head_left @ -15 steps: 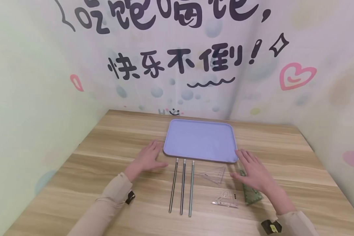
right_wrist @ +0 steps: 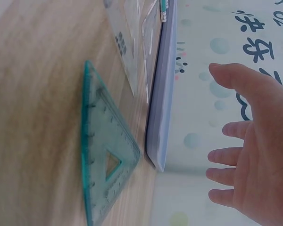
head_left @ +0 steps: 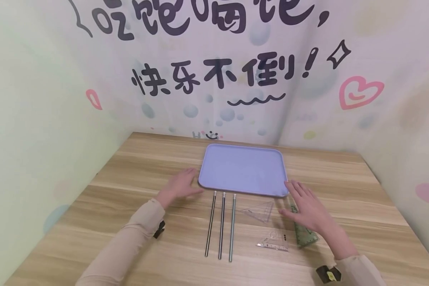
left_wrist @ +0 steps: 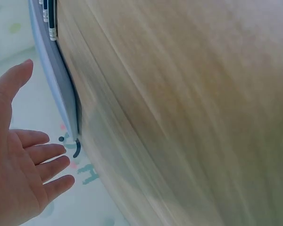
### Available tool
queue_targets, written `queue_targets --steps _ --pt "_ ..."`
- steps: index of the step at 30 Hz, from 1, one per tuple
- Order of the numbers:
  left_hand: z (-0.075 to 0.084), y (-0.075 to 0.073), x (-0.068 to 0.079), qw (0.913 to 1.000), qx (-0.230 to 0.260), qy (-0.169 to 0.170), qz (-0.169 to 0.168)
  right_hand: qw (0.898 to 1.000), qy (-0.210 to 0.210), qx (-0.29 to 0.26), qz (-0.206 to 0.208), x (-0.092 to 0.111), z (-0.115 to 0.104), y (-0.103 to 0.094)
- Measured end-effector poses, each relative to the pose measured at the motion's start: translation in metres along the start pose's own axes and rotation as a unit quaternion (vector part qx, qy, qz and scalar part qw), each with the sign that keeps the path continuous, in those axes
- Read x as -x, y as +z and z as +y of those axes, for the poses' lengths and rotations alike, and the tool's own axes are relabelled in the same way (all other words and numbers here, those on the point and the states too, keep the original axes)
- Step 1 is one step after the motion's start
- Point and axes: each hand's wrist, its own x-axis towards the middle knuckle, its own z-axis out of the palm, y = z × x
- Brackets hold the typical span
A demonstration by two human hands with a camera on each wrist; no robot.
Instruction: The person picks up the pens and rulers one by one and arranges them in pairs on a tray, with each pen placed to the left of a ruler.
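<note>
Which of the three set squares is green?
The rightmost set square in the head view, partly hidden by the right hand. The upper set square and lower set square to its left are clear.

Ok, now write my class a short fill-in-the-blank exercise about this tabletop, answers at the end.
1. ____ slim dark and teal pencils lie in front of the lavender rectangular tray.
2. There are ____ clear colourless plastic triangles.
3. The person's ____ hand is nearest the green plastic triangle.
Missing words: three; two; right.
</note>
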Motion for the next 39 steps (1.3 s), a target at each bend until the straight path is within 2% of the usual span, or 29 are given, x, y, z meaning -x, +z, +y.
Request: queue_targets --steps 5,9,14,22,32,39 --pt "-0.001 0.001 -0.006 0.9998 -0.015 -0.001 -0.011 1.000 -0.006 0.003 0.004 0.000 0.001 0.001" --pt "-0.001 0.002 -0.009 0.9994 -0.015 -0.022 -0.024 1.000 -0.014 0.007 0.003 -0.001 0.001 0.001" --pt "-0.004 0.005 -0.015 0.9990 -0.020 -0.034 -0.018 1.000 -0.020 0.011 0.006 -0.002 0.000 0.002" --pt "-0.004 0.011 -0.020 1.0000 -0.002 0.002 -0.007 1.000 -0.021 0.009 0.002 0.000 -0.001 0.004" --pt "-0.009 0.014 -0.024 0.9999 0.013 0.009 0.000 1.000 0.000 0.000 -0.022 -0.001 -0.005 0.008" --pt "-0.008 0.013 -0.024 0.9998 0.018 0.003 -0.005 1.000 -0.013 0.001 -0.004 0.000 -0.007 0.008"
